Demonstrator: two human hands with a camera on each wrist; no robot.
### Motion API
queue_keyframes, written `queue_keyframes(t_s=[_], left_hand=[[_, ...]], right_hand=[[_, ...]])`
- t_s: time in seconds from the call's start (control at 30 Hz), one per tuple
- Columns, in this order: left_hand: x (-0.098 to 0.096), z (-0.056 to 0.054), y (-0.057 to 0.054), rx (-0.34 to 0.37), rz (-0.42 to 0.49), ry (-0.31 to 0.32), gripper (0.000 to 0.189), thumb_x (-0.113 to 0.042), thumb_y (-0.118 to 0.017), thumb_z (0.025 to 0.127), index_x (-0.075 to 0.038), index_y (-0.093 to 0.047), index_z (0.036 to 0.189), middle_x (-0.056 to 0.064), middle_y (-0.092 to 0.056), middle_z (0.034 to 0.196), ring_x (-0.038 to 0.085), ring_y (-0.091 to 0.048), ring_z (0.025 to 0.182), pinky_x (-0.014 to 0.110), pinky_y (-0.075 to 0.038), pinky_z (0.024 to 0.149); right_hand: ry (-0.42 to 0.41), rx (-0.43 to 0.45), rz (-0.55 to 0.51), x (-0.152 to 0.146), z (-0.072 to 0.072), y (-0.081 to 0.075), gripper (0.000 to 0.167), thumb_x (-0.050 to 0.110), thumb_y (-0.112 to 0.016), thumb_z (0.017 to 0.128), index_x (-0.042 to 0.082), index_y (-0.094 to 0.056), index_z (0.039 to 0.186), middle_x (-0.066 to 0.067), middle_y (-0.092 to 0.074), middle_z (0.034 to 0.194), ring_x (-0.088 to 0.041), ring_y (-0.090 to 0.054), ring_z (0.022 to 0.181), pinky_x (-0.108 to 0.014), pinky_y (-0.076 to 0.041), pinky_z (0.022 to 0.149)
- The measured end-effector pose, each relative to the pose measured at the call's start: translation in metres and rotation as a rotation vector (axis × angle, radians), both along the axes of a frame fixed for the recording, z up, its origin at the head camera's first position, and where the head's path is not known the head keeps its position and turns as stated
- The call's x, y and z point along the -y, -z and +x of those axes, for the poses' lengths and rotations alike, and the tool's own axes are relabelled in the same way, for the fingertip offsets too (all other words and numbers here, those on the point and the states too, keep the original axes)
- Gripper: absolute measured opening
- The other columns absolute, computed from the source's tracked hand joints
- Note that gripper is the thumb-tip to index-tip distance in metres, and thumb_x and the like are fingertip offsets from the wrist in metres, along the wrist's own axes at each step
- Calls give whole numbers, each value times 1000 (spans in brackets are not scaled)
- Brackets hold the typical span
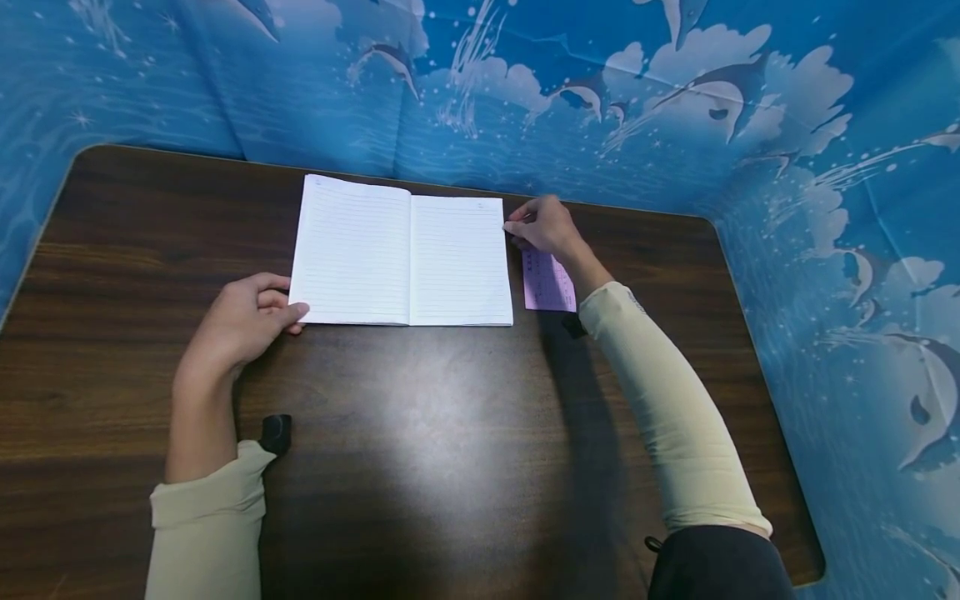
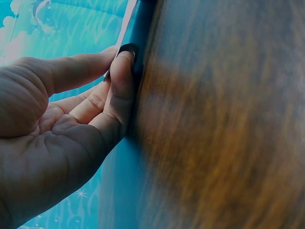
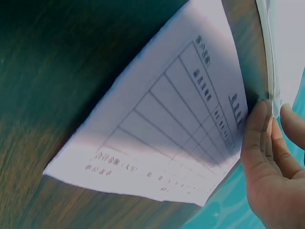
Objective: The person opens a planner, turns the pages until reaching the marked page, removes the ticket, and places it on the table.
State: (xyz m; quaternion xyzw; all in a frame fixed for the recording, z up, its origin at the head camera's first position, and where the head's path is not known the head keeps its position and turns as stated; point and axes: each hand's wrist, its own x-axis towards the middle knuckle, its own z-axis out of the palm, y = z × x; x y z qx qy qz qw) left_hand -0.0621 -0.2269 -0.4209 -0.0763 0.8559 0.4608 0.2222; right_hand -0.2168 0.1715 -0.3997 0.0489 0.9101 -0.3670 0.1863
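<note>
An open notebook [image 1: 457, 262] with blank lined pages lies near the far edge of the table. At its near left corner my left hand [image 1: 247, 321] pinches the pages, thumb on top and fingers underneath; the left wrist view shows the thin notebook edge [image 2: 125, 24] between thumb and fingertips. My right hand [image 1: 546, 227] holds the notebook's right edge close to the far corner, with the thumb on the page side. Partly under my right hand lies a purple printed slip [image 1: 550, 283]. Its ruled form [image 3: 167, 114] fills much of the right wrist view.
The dark wooden table [image 1: 420, 467] has rounded corners. A blue curtain with dolphins [image 1: 480, 83] hangs along its far and right sides. A small black piece [image 1: 276, 433] sits at the left sleeve cuff, and another [image 1: 573, 325] is near the right cuff.
</note>
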Motion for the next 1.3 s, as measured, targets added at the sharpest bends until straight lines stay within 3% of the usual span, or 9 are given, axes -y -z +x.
queue_keyframes(t_s=[0.53,0.73,0.93,1.13,1.3], left_hand=[[-4,-3,-1,-8,-32,18,62,-23,-62,111,7,-37,159,8,-77,102,12,-69,81,34,-45,84],[-8,2,-3,-47,-83,27,60,-21,-62,110,9,-40,156,10,-74,93,21,-68,82,42,-43,83],[-12,9,-12,-92,-124,-12,57,-16,-62,109,9,-42,156,19,-74,99,32,-70,89,60,-40,97],[-15,13,-26,-148,-174,-39,57,-16,-62,110,9,-43,158,26,-73,109,33,-72,88,42,-45,81],[-20,17,-36,-202,-192,-46,56,-16,-63,109,8,-45,157,25,-71,107,32,-71,86,36,-46,77]], right_hand=[[9,-63,20,7,10,10,18,10,-76,101,-1,-73,114,-19,-77,113,-23,-77,91,-37,-63,91],[37,-51,25,9,11,10,17,11,-78,100,0,-75,113,-18,-78,113,-22,-78,91,-35,-63,88],[43,-50,36,15,11,10,16,12,-78,99,1,-75,111,-16,-78,112,-21,-78,89,-33,-63,87],[48,-59,38,20,10,9,16,12,-79,99,2,-76,110,-16,-79,107,-20,-78,86,-27,-57,75],[52,-44,53,21,11,8,17,14,-79,100,3,-75,112,-15,-78,107,-21,-78,89,-25,-54,71]])
